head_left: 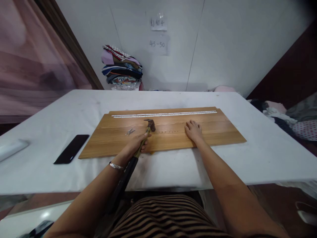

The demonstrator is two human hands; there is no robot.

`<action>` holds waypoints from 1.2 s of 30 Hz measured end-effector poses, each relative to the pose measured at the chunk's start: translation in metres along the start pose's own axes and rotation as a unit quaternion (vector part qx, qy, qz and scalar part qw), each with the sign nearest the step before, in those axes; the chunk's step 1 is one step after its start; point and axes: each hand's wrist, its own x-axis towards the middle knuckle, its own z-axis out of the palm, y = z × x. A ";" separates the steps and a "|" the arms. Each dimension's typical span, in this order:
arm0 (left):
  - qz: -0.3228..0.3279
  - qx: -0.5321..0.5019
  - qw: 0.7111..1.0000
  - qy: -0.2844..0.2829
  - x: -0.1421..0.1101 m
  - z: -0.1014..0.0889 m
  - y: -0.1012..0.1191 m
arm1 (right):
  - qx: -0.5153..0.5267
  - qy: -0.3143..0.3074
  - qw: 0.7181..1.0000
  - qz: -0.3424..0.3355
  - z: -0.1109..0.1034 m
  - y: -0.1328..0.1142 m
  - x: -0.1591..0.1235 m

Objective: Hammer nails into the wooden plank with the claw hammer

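My left hand (137, 142) is closed around the handle of a claw hammer (151, 125), near the head, and its long dark grip runs back under my forearm. The hammer head is over a wooden board (213, 132) on the table. My right hand (193, 130) rests on the board right of the middle, fingers spread a little and slightly bent; anything under the palm is hidden. Between the two hands runs a row of small dark dots (168, 131), nails or holes, too small to tell. Several loose nails (130, 132) lie in a pile left of the hammer.
Two white strips (163, 114) with markings lie along the board's far side. A black phone-like slab (71, 149) is left of the board on the white-covered table (262, 155). Folded clothes (122, 67) are stacked by the wall, and a white object (12, 148) sits far left.
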 end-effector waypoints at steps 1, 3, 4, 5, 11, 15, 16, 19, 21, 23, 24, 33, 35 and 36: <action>0.001 0.000 1.000 -0.001 0.000 0.000 0.000 | 0.000 0.002 1.000 0.000 0.000 0.000 0.000; 0.004 0.000 1.000 0.000 0.001 -0.001 0.000 | 0.000 0.003 1.000 -0.002 -0.001 0.000 -0.001; 0.004 0.001 1.000 0.001 0.001 0.000 0.000 | 0.000 0.003 1.000 -0.003 -0.001 0.000 -0.001; 0.004 0.001 1.000 0.002 0.001 0.000 0.000 | 0.000 0.003 1.000 -0.004 -0.001 0.000 -0.001; 0.002 0.002 1.000 0.008 0.000 0.001 0.000 | -0.001 -0.003 1.000 0.008 0.001 0.000 0.001; 0.004 0.001 1.000 0.004 -0.001 0.001 0.001 | 0.010 0.005 1.000 0.004 0.001 0.000 0.001; 0.002 0.001 1.000 0.006 -0.001 0.001 0.002 | 0.012 0.005 1.000 0.002 0.001 0.000 0.001; -0.005 0.001 1.000 0.014 -0.002 0.001 0.002 | 0.011 0.002 1.000 0.000 0.001 0.001 0.001; -0.007 0.002 1.000 0.017 -0.002 0.002 0.003 | 0.007 0.001 1.000 0.001 0.001 0.001 0.001; -0.007 0.001 1.000 0.017 -0.003 0.002 0.003 | 0.004 0.000 1.000 0.002 0.002 0.000 0.001; -0.005 -0.001 1.000 0.015 -0.003 0.002 0.004 | 0.003 0.000 1.000 0.002 0.002 0.000 0.001; 0.001 -0.004 1.000 0.016 -0.003 0.002 0.002 | 0.001 0.001 1.000 -0.001 0.002 0.001 0.001; 0.007 -0.010 1.000 0.010 -0.003 0.001 0.002 | 0.000 0.001 1.000 -0.001 0.002 0.002 0.001; 0.009 -0.013 1.000 0.007 -0.002 0.001 0.002 | -0.001 0.002 1.000 0.001 0.002 0.002 0.001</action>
